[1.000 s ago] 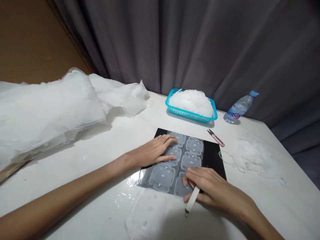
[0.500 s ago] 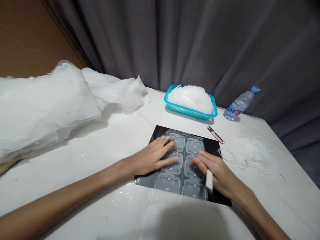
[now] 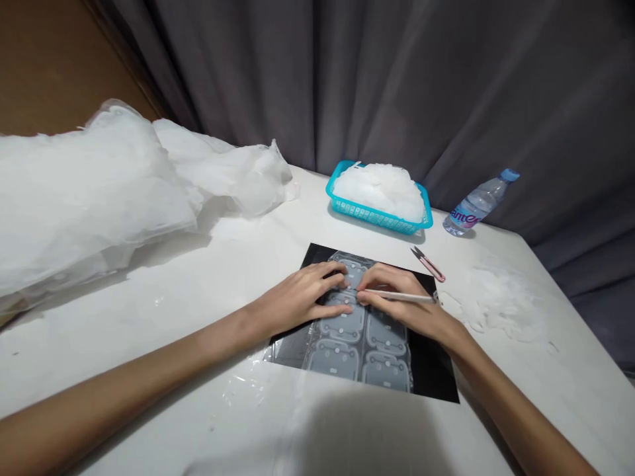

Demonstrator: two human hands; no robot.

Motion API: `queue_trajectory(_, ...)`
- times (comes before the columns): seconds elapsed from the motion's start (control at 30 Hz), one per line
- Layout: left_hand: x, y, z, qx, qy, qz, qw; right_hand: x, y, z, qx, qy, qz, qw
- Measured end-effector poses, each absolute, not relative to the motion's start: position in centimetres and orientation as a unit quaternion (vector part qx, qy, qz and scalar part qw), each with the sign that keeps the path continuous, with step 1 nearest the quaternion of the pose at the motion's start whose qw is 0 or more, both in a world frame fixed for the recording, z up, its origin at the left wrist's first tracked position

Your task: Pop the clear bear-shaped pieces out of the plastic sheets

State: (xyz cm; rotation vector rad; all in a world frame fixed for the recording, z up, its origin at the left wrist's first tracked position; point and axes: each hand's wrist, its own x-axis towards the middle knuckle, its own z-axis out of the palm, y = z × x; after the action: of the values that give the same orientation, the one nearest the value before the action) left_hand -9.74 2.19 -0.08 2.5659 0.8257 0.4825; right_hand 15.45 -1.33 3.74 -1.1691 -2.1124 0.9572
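A black mat [image 3: 435, 370] lies on the white table, with a clear sheet of rounded, translucent moulded pieces [image 3: 331, 360] on top of it. My left hand [image 3: 302, 294] rests on the sheet's left side, fingers spread and pressing on the upper pieces. In my right hand [image 3: 417, 317] is a slim white pen-like tool [image 3: 399, 296], pinched near its tip. That tip meets the sheet around the middle seam, close to my left fingertips. My fingers hide the tip, so its exact kind does not show.
Behind the mat stands a turquoise basket [image 3: 370, 215] heaped with white pieces. Pink-handled thread snips [image 3: 430, 266] and a water bottle [image 3: 471, 208] are at the right. Thin clear scraps [image 3: 506, 301] lie nearby. Big white-filled plastic bags [image 3: 94, 198] occupy the left.
My right hand has moved up and left across the sheet, swinging the tool from pointing towards me to lying nearly level. My left hand stays on the sheet. The view has shifted slightly.
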Motion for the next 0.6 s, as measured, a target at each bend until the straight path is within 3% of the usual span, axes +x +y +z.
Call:
queue_trajectory(0.2,-9.8,2.4,-0.7,0.921,0.287,0.196,0.177,15.8,-1.8,2.9,-0.425,-0.768,0.393,0.275)
queue_trajectory(0.6,-9.8,2.3,-0.5,0.933,0.275,0.190,0.134,14.7,-2.5,1.9,-0.435,-0.799,0.322,0.262)
